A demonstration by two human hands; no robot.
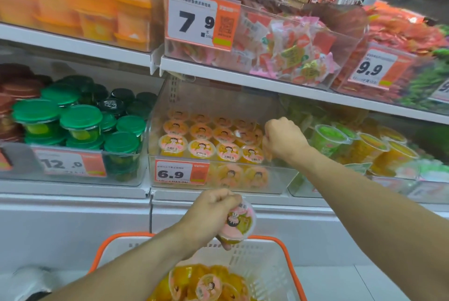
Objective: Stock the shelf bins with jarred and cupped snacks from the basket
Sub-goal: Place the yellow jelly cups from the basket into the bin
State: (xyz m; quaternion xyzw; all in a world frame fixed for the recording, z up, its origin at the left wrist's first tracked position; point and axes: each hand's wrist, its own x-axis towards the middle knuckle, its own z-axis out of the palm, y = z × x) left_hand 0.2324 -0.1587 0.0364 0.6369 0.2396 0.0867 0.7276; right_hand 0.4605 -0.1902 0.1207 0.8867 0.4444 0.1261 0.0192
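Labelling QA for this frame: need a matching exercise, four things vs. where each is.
Things:
1. cup in the left hand
2. green-lidded jars
3. basket
4. right hand

Places:
A. bin behind the 12.0 tag
B. right end of the bin behind the 6.9 tag
C. bottom of view, below the shelves
D. above the basket, in front of the shelf edge

Pairs: 1-D, 2-A, 3-C, 4-B

1. Left hand [211, 213] grips a pink-lidded jelly cup [239, 224] above the orange-rimmed basket [277, 262].
2. Right hand [283, 139], fingers curled, is at the clear bin [279, 179] of matching cups.
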